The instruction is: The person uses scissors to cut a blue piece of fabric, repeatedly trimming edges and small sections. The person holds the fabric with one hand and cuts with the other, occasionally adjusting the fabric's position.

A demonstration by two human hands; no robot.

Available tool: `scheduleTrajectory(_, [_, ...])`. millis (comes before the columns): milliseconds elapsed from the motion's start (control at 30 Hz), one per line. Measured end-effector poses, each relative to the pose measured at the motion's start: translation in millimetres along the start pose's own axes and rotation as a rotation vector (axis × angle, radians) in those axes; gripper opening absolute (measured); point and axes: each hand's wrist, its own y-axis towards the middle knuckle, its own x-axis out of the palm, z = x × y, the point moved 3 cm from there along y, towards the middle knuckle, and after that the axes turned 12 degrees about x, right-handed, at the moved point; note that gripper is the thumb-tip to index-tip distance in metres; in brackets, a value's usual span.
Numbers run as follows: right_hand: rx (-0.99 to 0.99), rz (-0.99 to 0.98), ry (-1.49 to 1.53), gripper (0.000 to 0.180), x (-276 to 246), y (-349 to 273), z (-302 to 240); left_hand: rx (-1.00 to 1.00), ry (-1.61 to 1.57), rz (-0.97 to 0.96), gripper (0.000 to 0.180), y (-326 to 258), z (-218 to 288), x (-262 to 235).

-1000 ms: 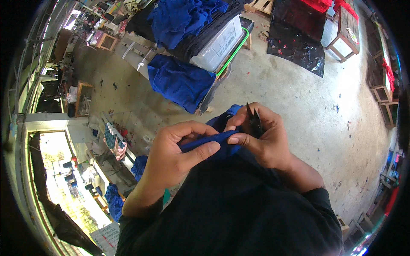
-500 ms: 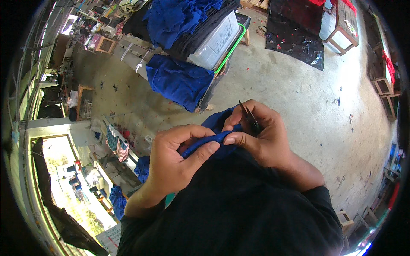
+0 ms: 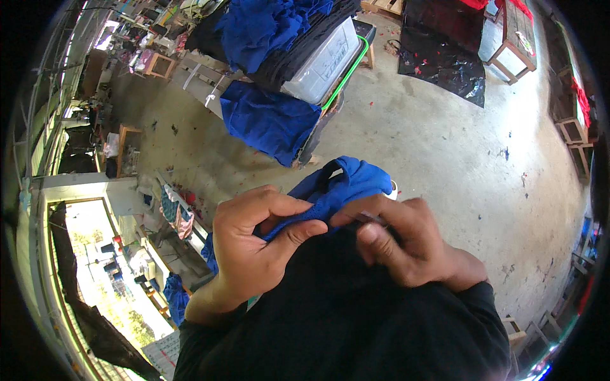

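A piece of blue fabric hangs in front of my dark shirt, its upper part folded over with a small gap in the loop. My left hand pinches its near edge between thumb and fingers. To the right, my right hand is curled around thread snips, which are partly hidden and blurred. That hand's index fingertip is close to the fabric edge; whether it touches cannot be told.
Ahead stands a table piled with blue cloth and a grey plastic bin; blue cloth drapes off its near side. A black sheet lies on the concrete floor. A wooden-framed table stands far right.
My right hand has let go of the fabric edge, moving slightly right and down, and the snips have turned. More fabric shows above the hands. My left hand keeps its pinch.
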Motion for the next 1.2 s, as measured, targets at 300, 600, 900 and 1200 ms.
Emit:
scheduleTrajectory(300, [-0.121,0.064,-0.013,0.016,14.2,5.4,2.9,0.032,0.023,-0.043,0.02,9.9,9.1,1.4])
scheduleTrajectory(600, [-0.082,0.09,-0.065,0.017,6.0,7.8,-2.0,0.075,0.051,-0.054,0.02,19.0,9.3,4.9])
scheduleTrajectory(900, [-0.101,0.071,-0.078,0.013,-0.1,11.6,-0.5,0.006,0.045,-0.151,0.016,24.6,11.6,4.1])
scheduleTrajectory(1200, [-0.201,0.272,-0.081,0.01,-5.9,16.5,5.1,-0.193,-0.027,-0.064,0.013,18.8,8.5,2.5])
